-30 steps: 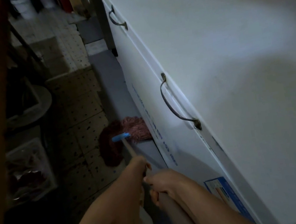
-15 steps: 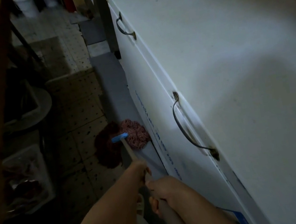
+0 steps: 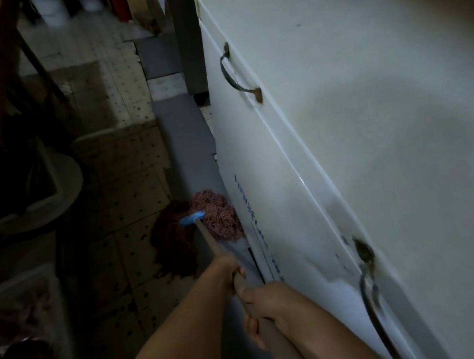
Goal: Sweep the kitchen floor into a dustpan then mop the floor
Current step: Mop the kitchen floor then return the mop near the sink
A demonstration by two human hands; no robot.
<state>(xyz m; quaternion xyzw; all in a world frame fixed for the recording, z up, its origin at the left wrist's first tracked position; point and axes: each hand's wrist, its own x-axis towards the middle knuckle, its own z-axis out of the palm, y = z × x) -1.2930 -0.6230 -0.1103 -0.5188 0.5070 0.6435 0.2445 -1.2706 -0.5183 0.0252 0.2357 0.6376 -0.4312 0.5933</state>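
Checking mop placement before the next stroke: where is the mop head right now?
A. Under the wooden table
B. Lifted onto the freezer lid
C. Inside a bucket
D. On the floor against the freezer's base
D: the mop head lies on the tiled floor, touching the white chest freezer at its base.

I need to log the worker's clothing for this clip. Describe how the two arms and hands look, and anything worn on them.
Both forearms are bare as far as the frame shows: no sleeves, gloves or wristbands. The left hand and right hand show no rings or watch that I can make out, though the light is dim. Both arms enter from the bottom edge, so the upper arms are out of view.
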